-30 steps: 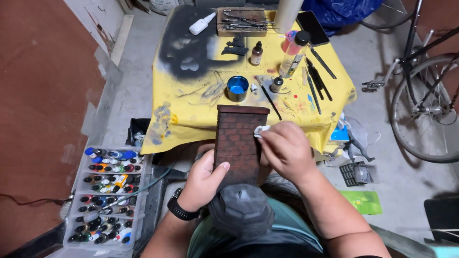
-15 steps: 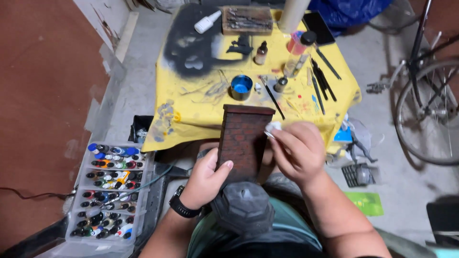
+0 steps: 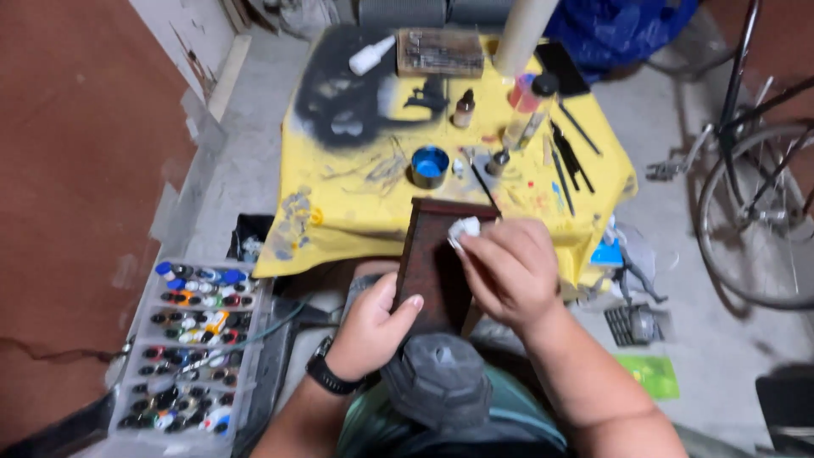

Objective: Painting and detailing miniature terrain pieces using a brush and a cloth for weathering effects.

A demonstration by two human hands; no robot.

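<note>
A dark brown brick-textured panel (image 3: 431,254) stands between my hands, over the near edge of a yellow-covered table (image 3: 356,203). My left hand (image 3: 373,326), with a black watch on the wrist, grips the panel's lower left edge. My right hand (image 3: 509,271) pinches a small white wad (image 3: 465,227) against the panel's upper right corner. A grey domed object (image 3: 434,380) sits just below the panel, near my chest.
On the table lie a blue-filled tin (image 3: 429,164), small bottles (image 3: 463,108), a white spray bottle (image 3: 371,56), dark brushes and tools (image 3: 566,157) and a black overspray patch (image 3: 348,93). A tray of paint bottles (image 3: 191,348) sits at lower left. A bicycle (image 3: 755,203) stands at right.
The view has shifted slightly. My right hand with the white wad has stayed at the panel's upper right corner, with small rubbing shifts. My left hand keeps its grip.
</note>
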